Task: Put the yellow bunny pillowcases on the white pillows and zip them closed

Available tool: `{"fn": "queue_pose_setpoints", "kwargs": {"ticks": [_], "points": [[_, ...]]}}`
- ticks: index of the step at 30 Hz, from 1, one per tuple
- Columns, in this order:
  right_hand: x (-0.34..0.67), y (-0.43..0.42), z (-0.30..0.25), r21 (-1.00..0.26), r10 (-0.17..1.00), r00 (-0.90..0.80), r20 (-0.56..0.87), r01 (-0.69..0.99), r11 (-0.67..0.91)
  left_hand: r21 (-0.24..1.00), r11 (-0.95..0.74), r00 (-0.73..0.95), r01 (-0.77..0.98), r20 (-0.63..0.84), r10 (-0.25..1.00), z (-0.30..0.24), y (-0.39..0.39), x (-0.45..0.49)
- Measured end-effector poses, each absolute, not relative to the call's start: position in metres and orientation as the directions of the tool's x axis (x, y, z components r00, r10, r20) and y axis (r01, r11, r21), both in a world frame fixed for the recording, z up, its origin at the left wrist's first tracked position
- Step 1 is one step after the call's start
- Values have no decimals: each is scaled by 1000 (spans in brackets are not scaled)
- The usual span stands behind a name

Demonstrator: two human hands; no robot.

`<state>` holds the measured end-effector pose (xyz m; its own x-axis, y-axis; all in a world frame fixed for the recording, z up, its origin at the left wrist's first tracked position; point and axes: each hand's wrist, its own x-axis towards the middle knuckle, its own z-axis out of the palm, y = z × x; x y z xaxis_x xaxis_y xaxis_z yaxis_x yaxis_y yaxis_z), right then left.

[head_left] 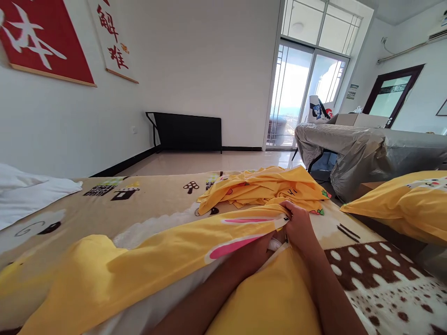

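Observation:
A yellow pillowcase (pixel 167 237) with pink-and-white rabbit ears lies stretched in front of me, its left part spread toward the lower left. My right hand (pixel 298 225) is closed on the edge of this pillowcase, thumb and fingers pinching the cloth near a zipper. Just to the left, my left hand (pixel 263 251) reaches in at the opening, and the fabric hides its fingers. A bit of white cloth shows beside it. White material (pixel 146 309), perhaps a pillow, lies under my left forearm. Beyond my hands sits a crumpled yellow cloth (pixel 265 186) with carrot prints.
Everything lies on a patterned beige blanket (pixel 146 197). At the right is a plump yellow pillow (pixel 401 200); white fabric (pixel 31 190) lies at the left edge. A plastic-covered table (pixel 363 139) stands behind at right, and a black folded panel (pixel 188 132) leans on the wall.

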<state>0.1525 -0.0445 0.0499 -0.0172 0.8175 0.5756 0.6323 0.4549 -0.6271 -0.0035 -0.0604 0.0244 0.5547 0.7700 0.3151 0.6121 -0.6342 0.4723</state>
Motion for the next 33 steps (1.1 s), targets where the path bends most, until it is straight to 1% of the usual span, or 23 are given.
{"fn": "queue_pose_setpoints", "kwargs": {"ticks": [3, 5, 7, 10, 11, 12, 14, 16, 19, 24, 27, 31, 33], "points": [[153, -44, 48, -692, 847, -13, 532, 570, 443, 537, -557, 419, 633, 367, 830, 20, -56, -8], [154, -46, 48, -727, 864, -32, 503, 524, 443, 535, -554, 397, 638, 387, 832, 20, -55, -8], [155, -47, 49, -740, 869, -75, 488, 493, 458, 488, -614, 477, 620, 387, 789, 22, -55, -7], [156, -51, 52, -728, 864, -119, 489, 491, 479, 362, -744, 637, 562, 384, 668, 22, -57, -1], [156, -51, 53, -720, 862, -123, 491, 500, 481, 332, -755, 650, 565, 385, 655, 22, -58, 1], [156, -52, 54, -714, 861, -124, 493, 509, 481, 322, -743, 633, 587, 391, 669, 21, -58, 2], [156, -53, 55, -704, 862, -126, 492, 525, 478, 351, -679, 559, 645, 388, 732, 21, -60, 4], [157, -54, 56, -699, 862, -125, 491, 534, 476, 414, -608, 502, 677, 345, 793, 21, -60, 5], [156, -56, 57, -678, 860, -126, 494, 564, 472, 477, -560, 476, 678, 295, 828, 20, -60, 6], [153, -58, 59, -600, 867, -159, 472, 662, 448, 456, -569, 467, 684, 326, 822, 17, -56, 7], [153, -57, 58, -610, 856, -172, 488, 634, 475, 478, -579, 470, 660, 337, 815, 21, -58, 6], [155, -51, 55, -603, 819, -78, 569, 637, 480, 489, -686, 564, 538, 396, 724, 24, -61, 1], [156, -47, 53, -611, 818, -83, 569, 624, 488, 503, -668, 545, 548, 391, 742, 20, -60, -3]]}}
